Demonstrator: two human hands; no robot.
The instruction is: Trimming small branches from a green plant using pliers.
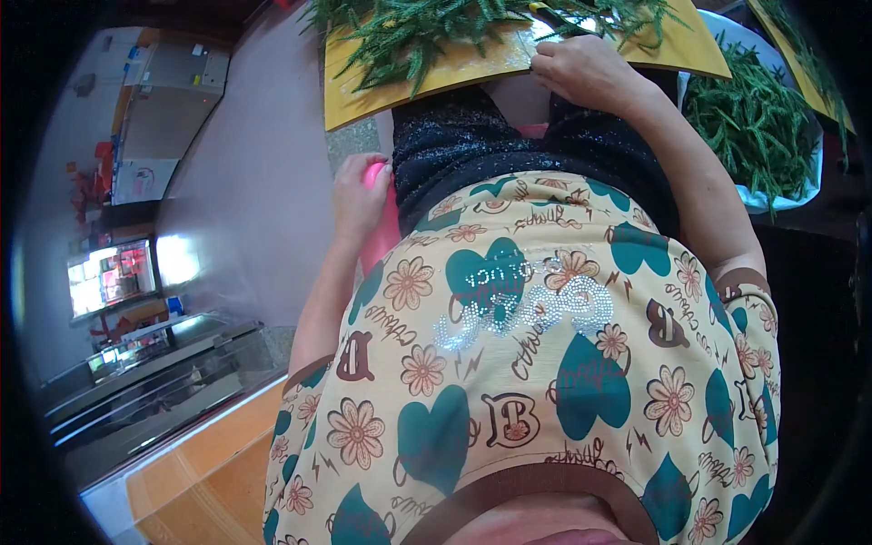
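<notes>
My left hand (360, 200) is down at my left side, its fingers curled round the edge of a pink plastic seat (385, 218). My right hand (586, 74) rests at the near edge of a yellow board (363, 91). Its fingers are bent together, and whatever they pinch is too small to make out. Green artificial pine sprigs (409, 41) lie spread over the board, beyond and to the left of that hand. Past my right fingers lies a yellow and dark tool (549, 13), partly cut off by the top edge.
A white-lined tub (754, 198) full of green sprigs (749, 118) stands right of the board. Another yellow board (804, 68) with sprigs is at the far right. Brown cartons (177, 95) stand far left; an orange-brown box (213, 463) is at lower left.
</notes>
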